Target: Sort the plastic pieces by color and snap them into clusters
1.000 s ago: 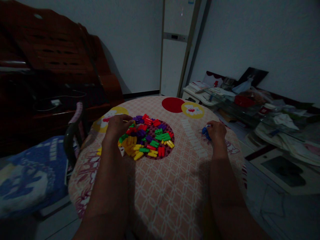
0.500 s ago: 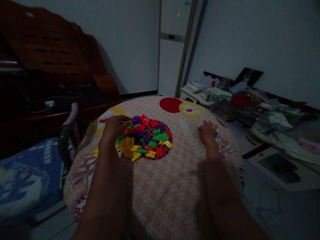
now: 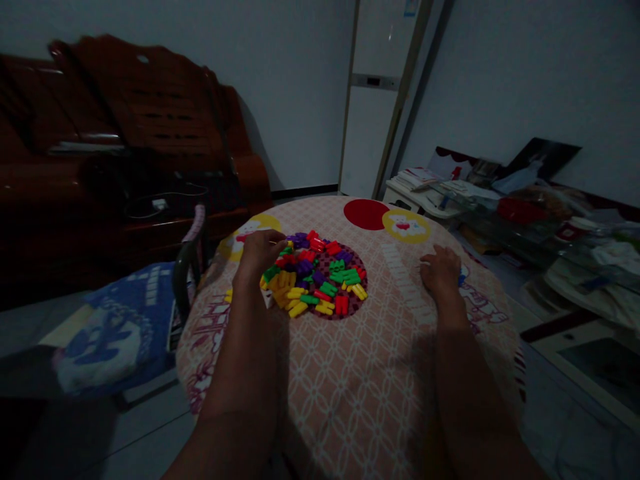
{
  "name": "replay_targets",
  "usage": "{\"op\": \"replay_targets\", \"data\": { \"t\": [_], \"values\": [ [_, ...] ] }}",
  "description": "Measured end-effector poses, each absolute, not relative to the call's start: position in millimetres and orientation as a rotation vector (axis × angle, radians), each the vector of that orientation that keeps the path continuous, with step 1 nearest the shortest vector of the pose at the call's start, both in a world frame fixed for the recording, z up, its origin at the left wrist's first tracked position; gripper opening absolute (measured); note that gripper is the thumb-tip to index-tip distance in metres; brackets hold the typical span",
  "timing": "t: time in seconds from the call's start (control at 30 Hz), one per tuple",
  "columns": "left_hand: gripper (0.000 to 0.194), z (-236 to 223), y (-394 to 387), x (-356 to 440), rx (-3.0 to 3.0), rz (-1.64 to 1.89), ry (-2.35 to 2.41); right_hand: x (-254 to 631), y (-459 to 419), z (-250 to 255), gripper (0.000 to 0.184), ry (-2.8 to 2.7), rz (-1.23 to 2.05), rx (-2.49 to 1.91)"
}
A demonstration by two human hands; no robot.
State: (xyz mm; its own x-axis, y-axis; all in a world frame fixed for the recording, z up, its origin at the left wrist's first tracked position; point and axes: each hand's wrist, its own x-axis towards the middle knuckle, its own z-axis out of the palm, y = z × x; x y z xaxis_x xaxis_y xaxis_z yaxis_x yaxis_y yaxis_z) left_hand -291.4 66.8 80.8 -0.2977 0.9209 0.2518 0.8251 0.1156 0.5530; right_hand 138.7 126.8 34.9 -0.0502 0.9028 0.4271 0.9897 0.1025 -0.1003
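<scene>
A heap of small plastic blocks [image 3: 320, 277] in red, yellow, green and purple lies near the middle of a round table [image 3: 360, 373] under a pink patterned cloth. My left hand [image 3: 260, 252] rests curled at the left edge of the heap, fingers bent onto the blocks; what it grips is hidden. My right hand [image 3: 441, 270] lies on the cloth to the right of the heap, fingers spread. A bit of a blue piece [image 3: 461, 277] shows just right of that hand.
A dark wooden sofa [image 3: 120, 167] stands at the left. A chair with a blue cushion [image 3: 115, 333] is beside the table. At the back stands a tall white air conditioner [image 3: 373, 107]. A low glass table [image 3: 500, 207] piled with papers and clutter fills the right.
My right hand let go of the blue piece it pinched and now lies open on the cloth. My left hand stayed at the heap. The camera turned left.
</scene>
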Motion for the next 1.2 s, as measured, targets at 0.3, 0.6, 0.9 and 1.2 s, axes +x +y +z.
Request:
{"op": "replay_targets", "data": {
  "t": [0.3, 0.6, 0.9, 1.2],
  "values": [
    [0.036, 76.6, 66.1, -294.0, 1.690, 0.942, 2.267, 51.0, 114.5, 39.6, 0.030, -2.289, 0.164, -1.263],
    [0.026, 69.1, 67.3, -300.6, 1.635, 0.909, 2.236, -8.6, 89.5, 3.7, 0.051, -2.511, 0.495, -0.730],
    [0.032, 62.4, 74.2, -298.3, 1.663, 0.910, 2.187, -41.2, 57.7, 21.4, 0.049, -2.477, 0.404, -0.624],
    [0.031, 65.5, 72.7, -297.1, 1.722, 0.908, 2.199, -88.1, 4.3, 17.2, 0.024, -2.744, 0.071, -0.581]
  ]
}}
